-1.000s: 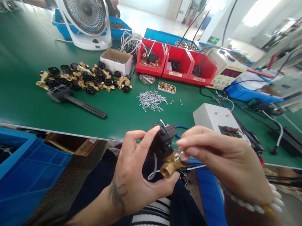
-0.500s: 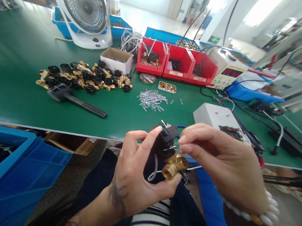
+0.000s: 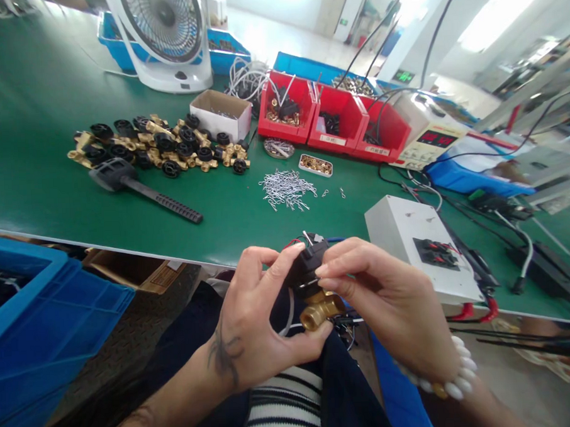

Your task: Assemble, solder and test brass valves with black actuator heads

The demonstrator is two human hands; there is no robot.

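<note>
My left hand (image 3: 256,322) is closed around a valve (image 3: 311,288) with a black plastic top and a brass tee body, held above my lap near the table's front edge. My right hand (image 3: 388,303) pinches a thin metal clip against the black top where it meets the brass; the clip is mostly hidden by my fingertips. Thin wires trail from the valve's upper end. On the green table (image 3: 38,174) lie a heap of loose metal clips (image 3: 286,189) and a pile of finished brass-and-black valves (image 3: 159,146).
A black long-handled tool (image 3: 137,188) lies by the valve pile. Behind stand a white fan (image 3: 161,36), a small cardboard box (image 3: 220,115), three red bins (image 3: 331,120) and a meter (image 3: 430,138). A white switch box (image 3: 421,245) sits at right, a blue crate (image 3: 39,325) at lower left.
My right hand moved left and closed in on the valve's black top, pressing the clip at the joint. The valve shifted slightly left and tilted in my left hand.
</note>
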